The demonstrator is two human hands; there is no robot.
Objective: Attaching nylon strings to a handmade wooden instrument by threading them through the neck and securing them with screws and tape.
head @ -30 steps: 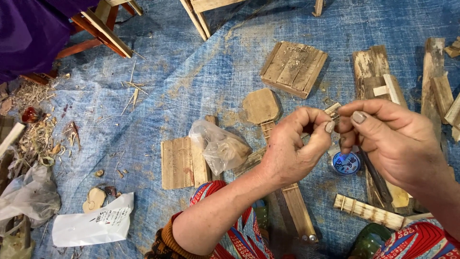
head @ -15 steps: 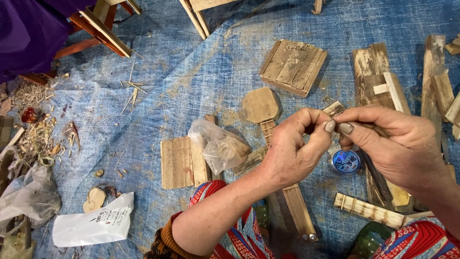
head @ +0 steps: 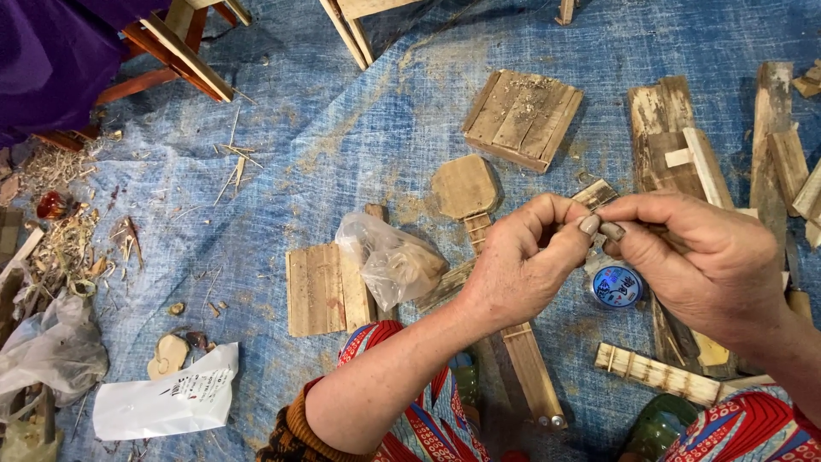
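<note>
Both hands have drawn closer together since a second ago, fingertips now meeting. Starting at the far left, wood shavings [head: 51, 248] lie heaped on the blue tarp [head: 282, 171], with a white packet [head: 167, 402] lower down. Moving right, a small slatted wooden panel [head: 325, 289] sits just beside a clear plastic bag [head: 389, 261]. Next comes the left hand [head: 526, 261], curled in, thumb and forefinger pinching something small; what it is, too tiny to tell. Right against it, the right hand [head: 705, 261] pinches the same spot, fingers closed. Just below their meeting point rests a round blue tin [head: 616, 287]. Above, a slatted wooden block [head: 522, 118] lies well apart; old planks [head: 667, 128] fill the right side.
</note>
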